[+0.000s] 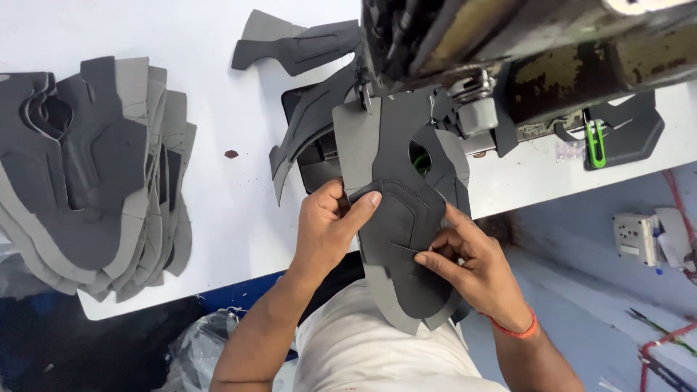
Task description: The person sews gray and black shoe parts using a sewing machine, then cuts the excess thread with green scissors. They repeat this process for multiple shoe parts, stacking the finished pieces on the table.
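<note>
A grey shoe upper piece [396, 181] with a darker overlay lies under the head of a sewing machine [508, 51], reaching back over the table edge toward me. My left hand [330, 225] grips its left edge, thumb pressed on the dark overlay. My right hand [465, 261] pinches the piece's right side near its lower end; a red band circles that wrist. The needle area is partly hidden by the machine head.
A fanned stack of similar grey upper pieces [94, 174] lies on the white table [232, 218] at the left. More sewn pieces [305, 51] trail behind the machine. Green snips [595, 141] rest at the right. A small dark spot [231, 154] marks the table.
</note>
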